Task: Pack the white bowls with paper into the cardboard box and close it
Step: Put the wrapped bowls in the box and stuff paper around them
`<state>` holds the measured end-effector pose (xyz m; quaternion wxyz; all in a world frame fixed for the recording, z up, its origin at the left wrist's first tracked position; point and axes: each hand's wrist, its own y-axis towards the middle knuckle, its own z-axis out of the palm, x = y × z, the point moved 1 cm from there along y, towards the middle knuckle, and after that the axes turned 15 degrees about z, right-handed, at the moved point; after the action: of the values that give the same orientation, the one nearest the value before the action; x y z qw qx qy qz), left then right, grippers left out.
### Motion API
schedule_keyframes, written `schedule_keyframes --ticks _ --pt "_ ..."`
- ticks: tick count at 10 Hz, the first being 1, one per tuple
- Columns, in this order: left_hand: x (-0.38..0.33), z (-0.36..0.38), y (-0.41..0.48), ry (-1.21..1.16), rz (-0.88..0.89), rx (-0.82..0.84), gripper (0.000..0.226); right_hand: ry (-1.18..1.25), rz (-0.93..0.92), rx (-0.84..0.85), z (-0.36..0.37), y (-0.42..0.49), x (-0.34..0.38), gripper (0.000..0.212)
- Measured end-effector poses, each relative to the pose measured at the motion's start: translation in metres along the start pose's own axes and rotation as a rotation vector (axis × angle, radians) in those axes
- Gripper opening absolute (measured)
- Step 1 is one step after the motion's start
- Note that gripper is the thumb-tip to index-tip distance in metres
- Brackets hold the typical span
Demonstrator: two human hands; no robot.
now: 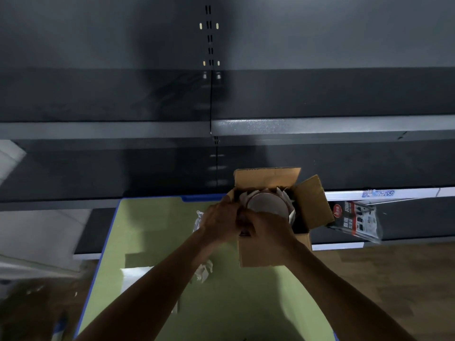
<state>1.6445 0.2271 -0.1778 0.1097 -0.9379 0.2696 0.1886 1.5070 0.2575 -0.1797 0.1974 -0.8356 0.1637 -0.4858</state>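
White bowl down in the open cardboard box, pale paper poking up around it.
The bowl's round and plain, and the box stands on the green table with its flaps up. My left hand and right hand meet at the bowl's near-left edge, fingers curled in. Honestly can't tell whether they're gripping the rim, the paper or nothing. More crumpled paper lies on the table just left of the box.
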Motion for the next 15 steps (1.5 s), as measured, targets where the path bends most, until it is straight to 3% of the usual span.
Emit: schedule_keyframes --ticks 1,2,4,5,6,8,9,10,11,12,13,14,15 --pt "0.004 0.003 -0.002 -0.018 -0.001 -0.077 0.055 -0.593 -0.282 -0.066 -0.019 0.002 -0.011 0.045" --pt "-0.006 0.002 -0.005 -0.059 -0.054 -0.108 0.053 -0.582 -0.221 -0.116 -0.022 0.000 -0.010 0.046" --pt "-0.012 -0.009 0.003 0.098 -0.056 0.075 0.046 -0.561 -0.212 -0.121 -0.015 0.012 -0.004 0.033" --pt "-0.018 -0.010 0.004 0.094 -0.058 0.083 0.058 -0.569 -0.194 -0.098 -0.011 0.011 0.002 0.025" --pt "-0.026 -0.007 0.005 0.060 -0.116 0.091 0.066 -0.664 -0.212 -0.142 -0.011 0.010 0.004 0.031" --pt "-0.015 -0.006 0.000 -0.004 -0.082 0.099 0.052 -0.642 -0.194 -0.102 -0.022 0.016 -0.006 0.034" --pt "-0.003 -0.005 -0.006 -0.005 -0.043 -0.008 0.041 -0.824 -0.443 -0.307 -0.030 0.028 -0.014 0.034" --pt "-0.007 -0.001 -0.011 0.026 -0.050 -0.094 0.036 -0.679 -0.442 -0.307 -0.029 0.018 -0.010 0.027" --pt "-0.013 0.006 -0.015 0.026 -0.044 -0.151 0.042 -0.592 -0.231 -0.083 -0.024 0.004 -0.007 0.031" --pt "-0.016 0.010 -0.018 0.062 -0.076 -0.152 0.041 -0.627 -0.234 -0.118 -0.020 0.001 -0.005 0.034" --pt "-0.023 0.001 -0.022 0.088 -0.061 -0.160 0.035 -0.650 -0.244 -0.156 -0.019 0.001 -0.005 0.028" --pt "-0.018 0.000 -0.024 0.134 0.013 -0.116 0.038 -0.618 -0.487 -0.465 -0.024 0.006 -0.008 0.046" --pt "-0.007 -0.003 -0.029 0.163 0.046 -0.143 0.031 -0.633 -0.645 -0.558 -0.029 0.002 0.003 0.051"
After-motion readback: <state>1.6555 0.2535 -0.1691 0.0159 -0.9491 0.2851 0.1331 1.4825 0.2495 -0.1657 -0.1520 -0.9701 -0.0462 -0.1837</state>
